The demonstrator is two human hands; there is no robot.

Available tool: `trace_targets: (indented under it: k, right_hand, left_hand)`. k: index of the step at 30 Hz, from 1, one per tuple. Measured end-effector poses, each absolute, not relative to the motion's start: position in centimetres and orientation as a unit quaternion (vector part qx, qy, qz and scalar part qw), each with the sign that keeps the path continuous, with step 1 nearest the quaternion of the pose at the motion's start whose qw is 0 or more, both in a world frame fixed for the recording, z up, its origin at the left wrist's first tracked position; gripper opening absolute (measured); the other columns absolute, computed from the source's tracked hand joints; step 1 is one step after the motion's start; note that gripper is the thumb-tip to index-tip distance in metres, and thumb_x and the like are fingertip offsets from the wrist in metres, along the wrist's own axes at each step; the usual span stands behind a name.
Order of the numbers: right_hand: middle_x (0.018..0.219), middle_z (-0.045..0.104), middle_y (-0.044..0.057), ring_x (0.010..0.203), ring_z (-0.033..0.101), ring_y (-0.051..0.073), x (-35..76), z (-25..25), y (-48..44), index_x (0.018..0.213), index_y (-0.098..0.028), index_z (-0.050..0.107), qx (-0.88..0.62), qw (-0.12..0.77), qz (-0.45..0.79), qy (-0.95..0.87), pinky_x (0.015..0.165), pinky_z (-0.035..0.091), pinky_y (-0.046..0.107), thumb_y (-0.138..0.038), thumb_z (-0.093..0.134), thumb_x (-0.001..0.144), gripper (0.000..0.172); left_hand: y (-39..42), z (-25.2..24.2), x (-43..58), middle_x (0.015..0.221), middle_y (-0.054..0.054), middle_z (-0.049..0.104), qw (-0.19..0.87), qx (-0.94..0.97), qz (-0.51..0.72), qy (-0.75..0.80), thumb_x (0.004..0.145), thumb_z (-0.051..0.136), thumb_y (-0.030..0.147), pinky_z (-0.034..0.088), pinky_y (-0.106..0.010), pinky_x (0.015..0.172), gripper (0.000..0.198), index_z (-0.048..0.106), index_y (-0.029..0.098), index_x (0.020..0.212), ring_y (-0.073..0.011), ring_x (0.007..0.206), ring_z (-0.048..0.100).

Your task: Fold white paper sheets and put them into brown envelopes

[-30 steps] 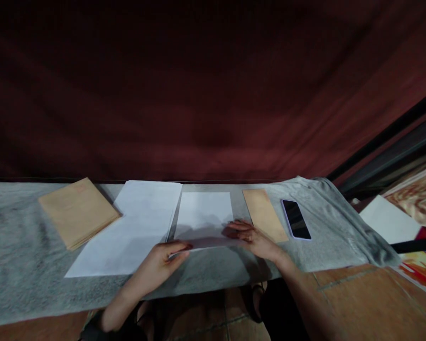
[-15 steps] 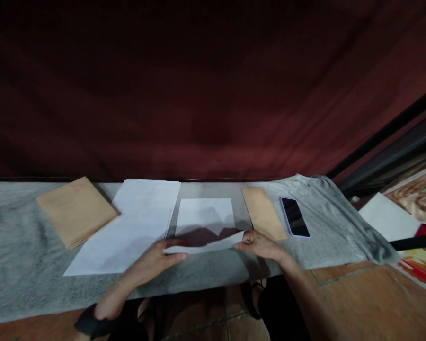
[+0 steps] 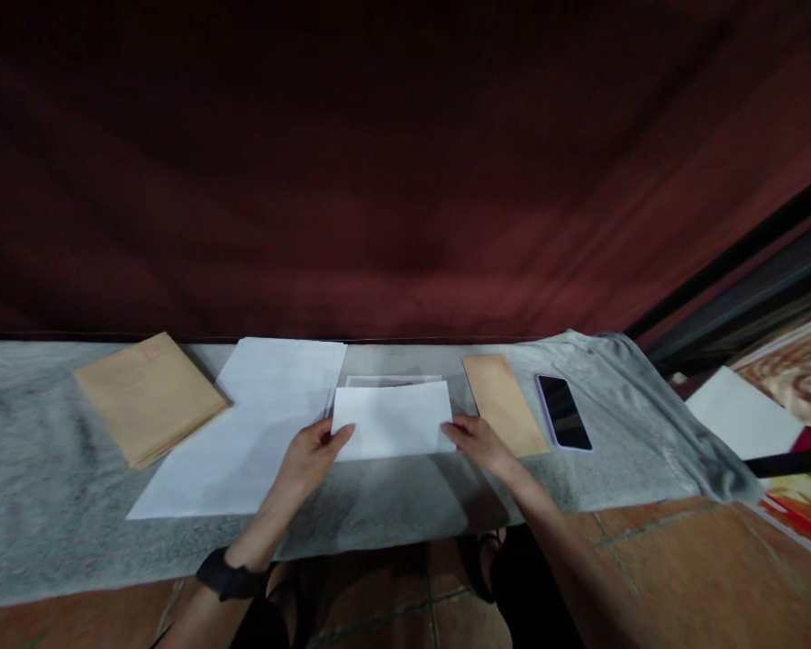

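Between my two hands is a white sheet of paper (image 3: pixel 392 421), its near part folded over toward the far side. My left hand (image 3: pixel 314 455) pinches its left edge, thumb on top. On the right edge, my right hand (image 3: pixel 477 440) grips it in the same way. A strip of white paper (image 3: pixel 396 379) shows just beyond the held sheet. A single brown envelope (image 3: pixel 505 406) lies right of my right hand. To the left of my left hand spreads a stack of large white sheets (image 3: pixel 263 415).
A pile of brown envelopes (image 3: pixel 150 397) overlaps the white stack at far left. A phone (image 3: pixel 563 412) lies on the grey cloth (image 3: pixel 639 424) at right. A dark red curtain (image 3: pixel 405 225) hangs behind. Past the right end are a white panel (image 3: pixel 743 413) and a colourful picture (image 3: pixel 807 514).
Both hands have moved away from me and slightly closer together. The paper, raised and curved before, now lies flatter over the area beyond, covering most of the white there.
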State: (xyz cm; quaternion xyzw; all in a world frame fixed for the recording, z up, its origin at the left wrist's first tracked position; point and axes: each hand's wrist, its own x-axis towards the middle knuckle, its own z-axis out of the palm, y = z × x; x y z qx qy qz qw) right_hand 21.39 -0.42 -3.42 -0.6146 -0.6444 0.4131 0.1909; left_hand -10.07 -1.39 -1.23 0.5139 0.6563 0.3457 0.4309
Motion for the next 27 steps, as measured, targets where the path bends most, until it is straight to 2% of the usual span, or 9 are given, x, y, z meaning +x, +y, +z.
trace_targets:
  k: [4,10,14,20,27]
  right_hand:
    - [0.060,0.062,-0.001,0.063,0.061,0.017,20.7,-3.4,0.0,0.076,-0.019,0.069,-0.658,0.169,0.370,-0.634,0.059,0.041,0.024,-0.041,0.051,0.098,0.036]
    - [0.074,0.072,0.003,0.074,0.067,0.019,20.1,-3.4,0.8,0.085,-0.019,0.075,-0.694,0.130,0.311,-0.636,0.065,0.043,0.024,-0.038,0.054,0.099,0.031]
    - [0.080,0.075,0.004,0.078,0.069,0.020,19.9,-3.3,0.9,0.088,-0.020,0.076,-0.703,0.108,0.293,-0.639,0.068,0.044,0.024,-0.038,0.054,0.101,0.032]
    - [0.086,0.076,0.004,0.079,0.072,0.018,19.7,-2.9,0.7,0.095,-0.021,0.077,-0.708,0.076,0.269,-0.649,0.067,0.044,0.023,-0.039,0.050,0.104,0.034]
    - [0.096,0.079,0.007,0.092,0.075,0.022,19.1,-2.4,0.7,0.097,-0.023,0.078,-0.721,0.044,0.233,-0.651,0.072,0.046,0.025,-0.040,0.049,0.105,0.034]
  left_hand:
    - [-0.7,-1.7,-9.9,0.060,0.000,0.062,0.392,0.527,0.336,0.675,0.076,0.062,0.068,0.044,-0.027,0.056,0.049,0.065,0.020,0.071,-0.0193,0.065,0.060]
    - [0.1,-2.2,-10.0,0.053,0.004,0.049,0.342,0.551,0.314,0.694,0.079,0.055,0.055,0.036,-0.026,0.053,0.034,0.054,0.024,0.065,-0.0148,0.055,0.048]
    - [0.1,-2.2,-10.0,0.054,0.004,0.051,0.326,0.557,0.287,0.707,0.079,0.052,0.049,0.037,-0.026,0.055,0.027,0.053,0.025,0.067,-0.0160,0.057,0.051]
    - [0.1,-2.3,-10.1,0.055,0.003,0.053,0.307,0.564,0.258,0.722,0.078,0.052,0.049,0.038,-0.027,0.058,0.027,0.056,0.025,0.067,-0.0177,0.059,0.055]
    - [0.4,-2.2,-9.9,0.058,0.001,0.057,0.291,0.571,0.223,0.735,0.082,0.051,0.045,0.039,-0.028,0.059,0.024,0.056,0.025,0.069,-0.0191,0.061,0.057]
